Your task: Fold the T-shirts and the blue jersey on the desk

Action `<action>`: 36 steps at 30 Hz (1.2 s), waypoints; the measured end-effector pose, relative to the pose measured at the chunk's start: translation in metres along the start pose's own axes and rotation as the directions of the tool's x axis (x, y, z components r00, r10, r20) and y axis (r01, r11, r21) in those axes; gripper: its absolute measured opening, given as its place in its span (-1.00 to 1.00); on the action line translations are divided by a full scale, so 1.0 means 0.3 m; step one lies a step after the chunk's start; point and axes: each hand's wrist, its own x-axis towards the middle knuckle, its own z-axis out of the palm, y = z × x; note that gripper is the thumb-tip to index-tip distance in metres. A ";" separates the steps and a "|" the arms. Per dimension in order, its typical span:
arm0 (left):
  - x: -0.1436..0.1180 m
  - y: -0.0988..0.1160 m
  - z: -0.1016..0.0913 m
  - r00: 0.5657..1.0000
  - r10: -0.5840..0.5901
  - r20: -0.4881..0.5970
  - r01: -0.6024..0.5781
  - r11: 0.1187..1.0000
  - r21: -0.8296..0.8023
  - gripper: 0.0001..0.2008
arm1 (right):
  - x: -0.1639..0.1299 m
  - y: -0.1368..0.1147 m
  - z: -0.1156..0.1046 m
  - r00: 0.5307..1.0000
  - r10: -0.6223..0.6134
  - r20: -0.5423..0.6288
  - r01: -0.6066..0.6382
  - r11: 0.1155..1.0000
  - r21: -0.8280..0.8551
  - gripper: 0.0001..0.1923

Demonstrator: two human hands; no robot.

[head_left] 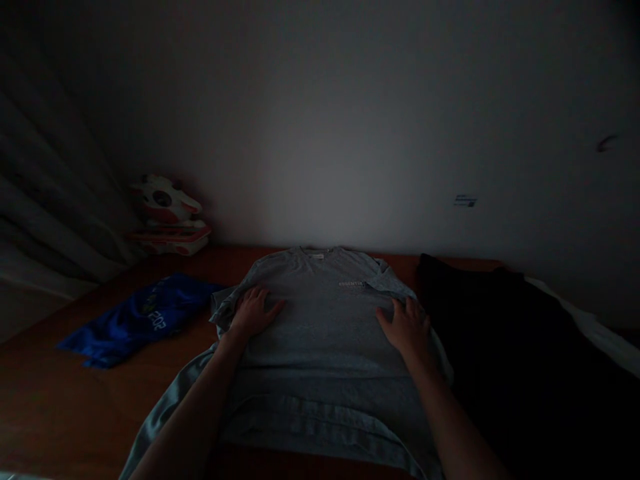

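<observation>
Starting far left: a pale curtain (43,200), hanging in folds down beside the wooden top (135,410). Moving right, onto its left side: blue cloth (133,319) with white print, lying rumpled between the left edge and the middle. Behind it, in the back left corner: a white-and-red toy (167,213), shaped like an animal, close to the wall (320,153). Nearer the front edge: shiny grey-green fabric (175,393) alongside the left arm, hard to tell what piece.

And here, the left hand (254,312)! Palm down, fingers spread, thumb out, pressed to the left side of a grey T-shirt (325,327). Right across the middle of the top, laid out, collar toward the back edge, hem toward the front, creased low down, small lettering on the chest. Over to the right hand (407,327): palm down too, fingers splayed, on the shirt's other side just below the sleeve.

Just beside it, black cloth (490,333), filling the right side, details lost in the dark. Above, on the wall, a small printed label (465,200). Beyond, toward the right edge, white cloth (585,323); higher up, a small dark hook-like object (607,143).
</observation>
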 end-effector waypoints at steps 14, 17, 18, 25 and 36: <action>-0.331 0.003 -0.281 0.917 0.370 0.150 -0.310 0.896 -0.317 -0.67 | -0.176 0.113 -0.338 0.773 -0.622 0.125 0.521 0.735 0.435 -0.79; -0.526 -0.154 -0.342 0.896 0.398 0.198 -0.342 0.902 -0.265 -0.56 | -0.325 0.276 -0.406 0.713 -0.665 0.223 0.498 0.704 0.506 -0.84; -0.580 -0.209 -0.350 0.907 0.373 0.196 -0.324 0.914 -0.243 -0.46 | -0.367 0.331 -0.414 0.707 -0.659 0.259 0.493 0.720 0.488 -0.88; -0.681 -0.370 -0.279 0.936 0.325 0.136 -0.293 0.933 -0.209 -0.45 | -0.454 0.506 -0.341 0.806 -0.544 0.231 0.451 0.819 0.355 -0.59; -0.680 -0.392 -0.331 0.980 -0.005 0.197 0.088 0.905 -0.415 -0.63 | -0.428 0.528 -0.420 0.863 -0.442 0.244 0.259 0.803 0.537 -0.94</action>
